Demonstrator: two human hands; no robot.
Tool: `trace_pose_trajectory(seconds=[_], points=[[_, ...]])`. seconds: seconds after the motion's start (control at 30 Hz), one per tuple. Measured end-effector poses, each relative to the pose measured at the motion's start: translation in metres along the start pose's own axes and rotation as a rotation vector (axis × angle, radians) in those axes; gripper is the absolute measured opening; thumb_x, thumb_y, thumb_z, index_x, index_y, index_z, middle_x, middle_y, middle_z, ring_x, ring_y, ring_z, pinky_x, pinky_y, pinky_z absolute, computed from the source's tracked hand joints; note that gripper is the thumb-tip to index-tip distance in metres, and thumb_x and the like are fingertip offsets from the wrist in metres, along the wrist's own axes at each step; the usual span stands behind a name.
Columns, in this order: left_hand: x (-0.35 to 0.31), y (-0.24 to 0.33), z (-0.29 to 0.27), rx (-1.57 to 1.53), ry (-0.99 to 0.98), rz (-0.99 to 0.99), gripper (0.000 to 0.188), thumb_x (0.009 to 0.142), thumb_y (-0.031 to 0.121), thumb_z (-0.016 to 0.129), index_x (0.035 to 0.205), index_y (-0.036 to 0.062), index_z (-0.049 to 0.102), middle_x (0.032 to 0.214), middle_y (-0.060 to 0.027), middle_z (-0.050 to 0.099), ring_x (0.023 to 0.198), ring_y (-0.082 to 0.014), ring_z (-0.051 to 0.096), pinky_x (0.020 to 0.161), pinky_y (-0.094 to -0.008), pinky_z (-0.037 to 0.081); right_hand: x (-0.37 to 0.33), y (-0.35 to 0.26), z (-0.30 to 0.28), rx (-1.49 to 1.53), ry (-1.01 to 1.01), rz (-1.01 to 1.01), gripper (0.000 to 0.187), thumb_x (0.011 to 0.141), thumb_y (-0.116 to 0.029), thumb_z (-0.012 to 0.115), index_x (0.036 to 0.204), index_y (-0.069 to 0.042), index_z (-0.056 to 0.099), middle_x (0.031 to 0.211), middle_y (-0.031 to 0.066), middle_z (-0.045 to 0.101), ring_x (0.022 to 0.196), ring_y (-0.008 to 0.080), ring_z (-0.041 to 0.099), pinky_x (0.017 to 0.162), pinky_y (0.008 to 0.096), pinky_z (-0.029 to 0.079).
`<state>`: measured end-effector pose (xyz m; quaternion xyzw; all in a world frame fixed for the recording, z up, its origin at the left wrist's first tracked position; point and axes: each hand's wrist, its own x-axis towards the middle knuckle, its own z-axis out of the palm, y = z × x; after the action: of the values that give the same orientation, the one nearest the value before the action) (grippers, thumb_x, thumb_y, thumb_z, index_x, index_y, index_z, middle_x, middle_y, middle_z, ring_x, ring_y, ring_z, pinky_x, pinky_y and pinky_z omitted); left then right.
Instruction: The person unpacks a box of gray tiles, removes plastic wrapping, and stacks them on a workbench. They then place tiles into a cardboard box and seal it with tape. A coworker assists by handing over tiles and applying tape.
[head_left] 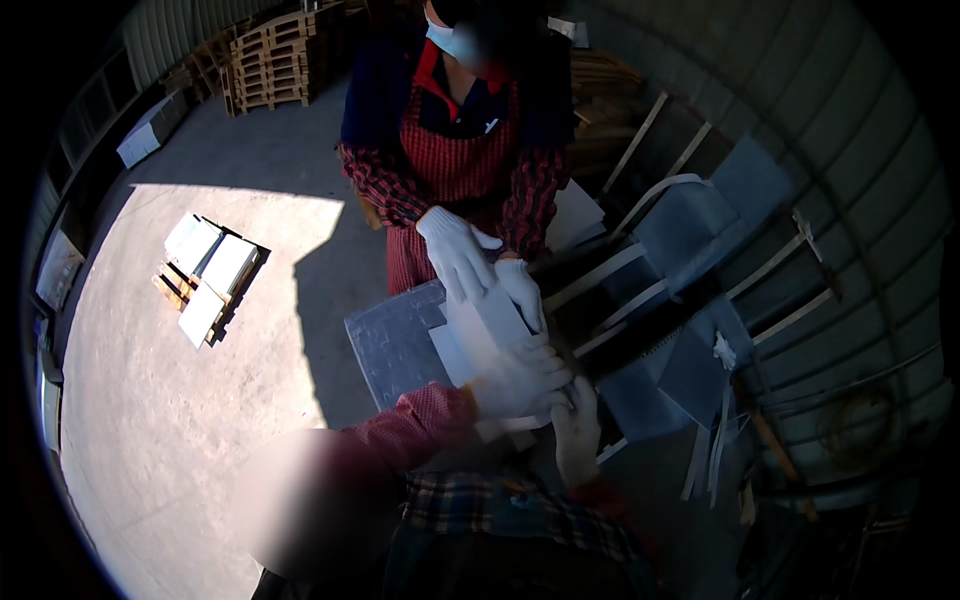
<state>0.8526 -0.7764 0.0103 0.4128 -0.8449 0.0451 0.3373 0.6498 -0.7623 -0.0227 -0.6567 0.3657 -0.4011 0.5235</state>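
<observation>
- The left hand [515, 380] and right hand [578, 432], both gloved, were grasping the near end of a pale slab [478, 335] at centre.
- A co-worker's gloved hands [455, 250] gripped the far end.
- Risk: uneven release could have let the slab slip onto the grey sheet [395, 345] beneath it.

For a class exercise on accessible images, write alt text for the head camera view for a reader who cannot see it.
Two people in white work gloves hold a pale flat slab between them: the wearer's left hand and right hand grip its near end, and a co-worker's gloved hands grip the far end. More grey slabs stand strapped at right.
</observation>
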Motion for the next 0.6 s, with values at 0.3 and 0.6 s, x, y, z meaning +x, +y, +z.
trace_pose_trajectory(seconds=[0.3,0.6], points=[[0.002,0.003,0.001,-0.036,-0.085,-0.099,0.025,0.094,0.034,0.066,0.098,0.0097,0.070,0.088,-0.0086,0.069,0.087,-0.0293,0.063,0.088,-0.0416,0.050,-0.012,0.018,0.017,-0.245,0.063,-0.052,0.086,0.091,-0.028,0.078,0.155,0.008,0.034,0.141,0.0248,0.056,0.133,0.0350,0.055,0.110,0.0430,0.045],[0.007,-0.001,0.008,-0.060,-0.101,-0.159,0.030,0.097,0.035,0.064,0.110,0.0089,0.070,0.090,-0.0107,0.071,0.091,-0.0304,0.066,0.089,-0.0438,0.051,-0.005,-0.004,0.026,-0.391,0.086,0.034,0.099,0.080,-0.024,0.088,0.158,-0.003,0.033,0.139,0.0226,0.059,0.128,0.0328,0.060,0.105,0.0406,0.049]])
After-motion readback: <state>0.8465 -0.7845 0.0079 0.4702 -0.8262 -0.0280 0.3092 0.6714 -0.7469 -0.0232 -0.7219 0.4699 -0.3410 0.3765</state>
